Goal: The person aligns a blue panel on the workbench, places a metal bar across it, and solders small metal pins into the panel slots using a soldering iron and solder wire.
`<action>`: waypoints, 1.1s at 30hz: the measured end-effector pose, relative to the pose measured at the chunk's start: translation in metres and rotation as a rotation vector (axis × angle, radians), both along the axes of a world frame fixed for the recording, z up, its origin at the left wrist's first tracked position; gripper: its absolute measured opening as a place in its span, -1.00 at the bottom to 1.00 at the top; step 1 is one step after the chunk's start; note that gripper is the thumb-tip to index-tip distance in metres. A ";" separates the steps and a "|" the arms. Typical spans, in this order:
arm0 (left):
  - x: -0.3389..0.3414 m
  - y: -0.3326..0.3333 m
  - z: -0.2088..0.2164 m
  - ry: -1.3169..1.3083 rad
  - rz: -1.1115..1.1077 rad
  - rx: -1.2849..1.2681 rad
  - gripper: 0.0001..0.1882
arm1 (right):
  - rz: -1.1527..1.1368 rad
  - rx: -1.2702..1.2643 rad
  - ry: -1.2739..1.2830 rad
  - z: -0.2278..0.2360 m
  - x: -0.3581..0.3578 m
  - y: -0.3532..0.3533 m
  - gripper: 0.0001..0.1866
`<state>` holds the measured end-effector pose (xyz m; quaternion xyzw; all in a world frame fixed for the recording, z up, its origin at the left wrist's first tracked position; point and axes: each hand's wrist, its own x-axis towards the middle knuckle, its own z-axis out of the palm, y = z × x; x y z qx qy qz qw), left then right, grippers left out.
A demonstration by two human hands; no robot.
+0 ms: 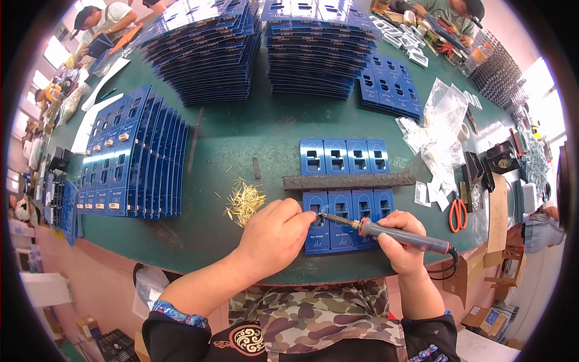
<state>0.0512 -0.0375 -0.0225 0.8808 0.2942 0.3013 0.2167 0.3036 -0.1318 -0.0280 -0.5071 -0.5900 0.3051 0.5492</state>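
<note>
My right hand (401, 244) is closed round the grey and red handle of a soldering iron (416, 239). The iron's tip points left and meets a blue circuit board panel (342, 240) near the first cutout of its lower row. Close to that tip, the fingers of my left hand (274, 235) are pinched together over the board; whatever they hold is hidden. A dark, flat bar (350, 181) lies across the panel between its two rows of boards. Beside my left hand is a loose pile of thin, gold-coloured pins (244, 202).
Tall stacks of blue panels (205, 60) stand at the far side, and leaning panels (129, 157) are at the left. Clear plastic bags (443, 114), orange-handled scissors (458, 215) and a black holder (502, 158) lie to the right. Other people (111, 21) work across the table.
</note>
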 end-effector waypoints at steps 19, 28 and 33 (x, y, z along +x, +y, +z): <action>0.000 0.000 -0.001 -0.017 0.006 -0.003 -0.82 | -0.007 -0.005 -0.026 0.004 -0.003 0.000 -0.79; 0.001 0.002 -0.001 -0.028 0.001 -0.012 -0.84 | 0.002 -0.010 -0.039 0.004 -0.002 -0.001 -0.78; -0.001 -0.002 0.000 -0.096 0.008 -0.009 -0.86 | -0.127 -0.109 0.279 -0.002 0.002 -0.013 -0.78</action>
